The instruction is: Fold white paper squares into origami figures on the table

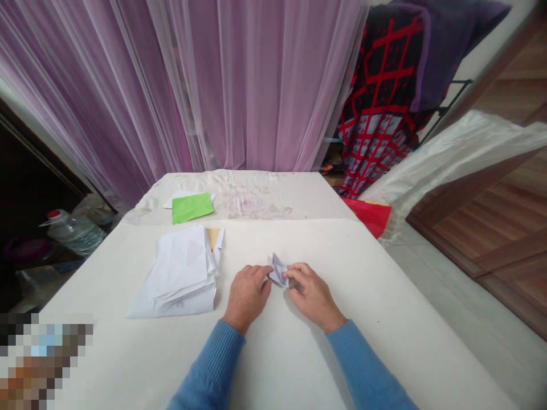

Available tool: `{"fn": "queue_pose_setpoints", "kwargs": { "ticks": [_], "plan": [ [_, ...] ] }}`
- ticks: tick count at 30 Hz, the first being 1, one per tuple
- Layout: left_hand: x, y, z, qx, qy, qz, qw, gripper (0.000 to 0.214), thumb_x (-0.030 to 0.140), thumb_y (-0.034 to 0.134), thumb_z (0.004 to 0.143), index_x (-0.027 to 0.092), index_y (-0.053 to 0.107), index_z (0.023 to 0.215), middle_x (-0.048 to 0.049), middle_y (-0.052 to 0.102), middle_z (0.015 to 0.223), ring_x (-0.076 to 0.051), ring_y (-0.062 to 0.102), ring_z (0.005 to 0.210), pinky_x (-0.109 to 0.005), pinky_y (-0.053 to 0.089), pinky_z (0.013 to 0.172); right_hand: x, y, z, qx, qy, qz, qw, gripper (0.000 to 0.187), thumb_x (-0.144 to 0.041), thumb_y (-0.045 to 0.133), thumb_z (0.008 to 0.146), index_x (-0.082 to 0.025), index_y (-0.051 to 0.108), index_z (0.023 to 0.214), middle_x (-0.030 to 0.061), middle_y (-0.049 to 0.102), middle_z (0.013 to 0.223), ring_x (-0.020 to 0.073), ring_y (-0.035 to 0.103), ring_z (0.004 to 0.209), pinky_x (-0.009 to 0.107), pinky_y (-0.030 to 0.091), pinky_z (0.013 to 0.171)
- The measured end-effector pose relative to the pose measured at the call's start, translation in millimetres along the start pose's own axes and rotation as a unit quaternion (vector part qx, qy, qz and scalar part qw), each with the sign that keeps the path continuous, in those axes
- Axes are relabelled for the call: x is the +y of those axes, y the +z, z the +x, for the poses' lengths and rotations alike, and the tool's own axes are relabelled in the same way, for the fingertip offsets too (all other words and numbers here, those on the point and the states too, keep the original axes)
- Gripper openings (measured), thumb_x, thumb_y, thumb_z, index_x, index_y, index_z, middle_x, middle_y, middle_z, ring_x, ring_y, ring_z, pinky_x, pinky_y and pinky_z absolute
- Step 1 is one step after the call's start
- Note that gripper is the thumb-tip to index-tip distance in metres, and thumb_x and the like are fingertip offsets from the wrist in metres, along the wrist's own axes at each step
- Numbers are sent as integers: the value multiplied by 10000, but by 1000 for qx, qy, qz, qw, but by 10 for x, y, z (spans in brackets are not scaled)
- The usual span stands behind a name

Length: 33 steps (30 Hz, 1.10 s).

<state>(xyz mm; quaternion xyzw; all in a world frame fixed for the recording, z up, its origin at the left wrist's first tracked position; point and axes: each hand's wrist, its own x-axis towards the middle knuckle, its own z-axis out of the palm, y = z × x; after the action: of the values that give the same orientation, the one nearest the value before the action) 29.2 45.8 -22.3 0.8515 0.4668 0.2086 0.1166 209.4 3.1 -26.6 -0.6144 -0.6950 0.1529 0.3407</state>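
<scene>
A small folded piece of pale lilac paper (279, 269) stands on the white table (384, 296) just ahead of me. My left hand (247, 296) pinches its left edge with fingers curled. From the right, my right hand (310, 295) pinches the other edge, fingers bent over it. Both wrists rest low on the tabletop, and both arms wear blue knitted sleeves.
A loose pile of white paper sheets (182, 270) lies left of my hands. A green sheet (192, 206) sits farther back on the table. A red bag (371, 215) and a draped red-and-black cloth (380, 108) stand at the right; a water bottle (74, 230) is at the left.
</scene>
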Motion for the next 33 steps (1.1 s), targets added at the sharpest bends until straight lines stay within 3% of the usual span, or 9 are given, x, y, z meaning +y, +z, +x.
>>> {"fn": "queue_pose_setpoints", "kwargs": {
  "ticks": [10, 13, 18, 22, 26, 29, 33],
  "plan": [
    [-48, 44, -10, 35, -18, -51, 998, 358, 70, 473, 842, 228, 560, 1151, -17, 704, 971, -182, 611, 922, -325, 474, 839, -66, -66, -38, 24, -15, -42, 999, 96, -239, 646, 800, -264, 705, 872, 7, 634, 853, 138, 614, 802, 228, 452, 741],
    [-84, 76, -9, 50, -31, -72, 996, 348, 73, 433, 851, 216, 548, 1146, -21, 704, 963, -178, 621, 916, -326, 485, 839, -42, -52, -36, 35, -26, -65, 997, 119, -233, 593, 852, -245, 704, 809, -8, 640, 766, 112, 606, 725, 200, 411, 675],
    [-139, 108, -6, 72, -50, -111, 990, 329, 114, 434, 840, 228, 548, 1127, -14, 708, 925, -163, 641, 877, -304, 503, 814, 106, -144, 79, 119, -39, -129, 984, 197, -249, 520, 905, -217, 693, 817, -10, 660, 746, 92, 596, 668, 183, 382, 650],
    [-173, 120, -11, 83, -64, -134, 985, 313, 172, 416, 853, 234, 560, 1125, -16, 709, 908, -164, 652, 856, -304, 518, 791, 397, -470, 421, 101, 7, -264, 959, 215, -226, 490, 910, -220, 703, 877, 14, 697, 845, 111, 620, 732, 191, 384, 657],
    [-242, 164, -29, 88, -71, -156, 981, 318, 228, 402, 861, 239, 567, 1132, -22, 710, 903, -162, 661, 845, -296, 523, 777, 739, -903, 911, 33, 149, -368, 917, 274, -292, 438, 947, -256, 699, 1022, 32, 707, 1059, 147, 645, 904, 209, 410, 693],
    [-318, 202, -21, 89, -99, -166, 977, 315, 275, 403, 871, 231, 562, 1139, -20, 704, 883, -152, 665, 800, -270, 517, 742, 942, -1134, 1252, 37, 199, -380, 902, 305, -297, 422, 946, -252, 701, 1062, 63, 716, 1063, 185, 662, 904, 241, 434, 693],
    [-332, 176, 80, 57, -154, -124, 979, 320, 270, 399, 888, 205, 557, 1159, -13, 687, 828, -146, 656, 758, -255, 497, 727, 1140, -1259, 1597, 39, 244, -382, 891, 345, -302, 402, 947, -250, 689, 1132, 104, 722, 1051, 225, 676, 909, 280, 470, 715]
  ]
}}
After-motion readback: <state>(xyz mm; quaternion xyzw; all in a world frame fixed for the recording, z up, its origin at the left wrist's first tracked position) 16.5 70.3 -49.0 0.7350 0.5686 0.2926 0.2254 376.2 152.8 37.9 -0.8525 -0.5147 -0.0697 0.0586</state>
